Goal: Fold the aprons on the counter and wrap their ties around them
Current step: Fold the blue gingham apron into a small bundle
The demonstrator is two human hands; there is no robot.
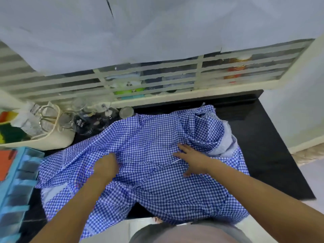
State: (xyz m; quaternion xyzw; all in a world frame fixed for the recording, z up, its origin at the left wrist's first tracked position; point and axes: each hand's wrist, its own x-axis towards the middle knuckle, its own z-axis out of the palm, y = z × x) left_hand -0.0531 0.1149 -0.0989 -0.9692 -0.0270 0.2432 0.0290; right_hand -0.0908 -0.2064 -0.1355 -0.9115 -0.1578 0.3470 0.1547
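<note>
Beside the blue tray (17, 181), our left hand (105, 166) is curling its fingers into a bunch of the gingham apron (157, 134), which is lying rumpled across the black counter (266, 141). Our right hand (192, 158) is pressing it flat, fingers spread. We are judging the cloth light, limp and slidey, best taken by hems and corners.

The fingertips of the left hand (105, 166) were buried in the checked apron (154, 137), so its grip could not be read. The apron hid most of the black counter (266, 155), and its ties could not be picked out among the folds. The blue tray (17, 190) ran off the left edge, and the glassware (94, 118) behind was a blur.
</note>
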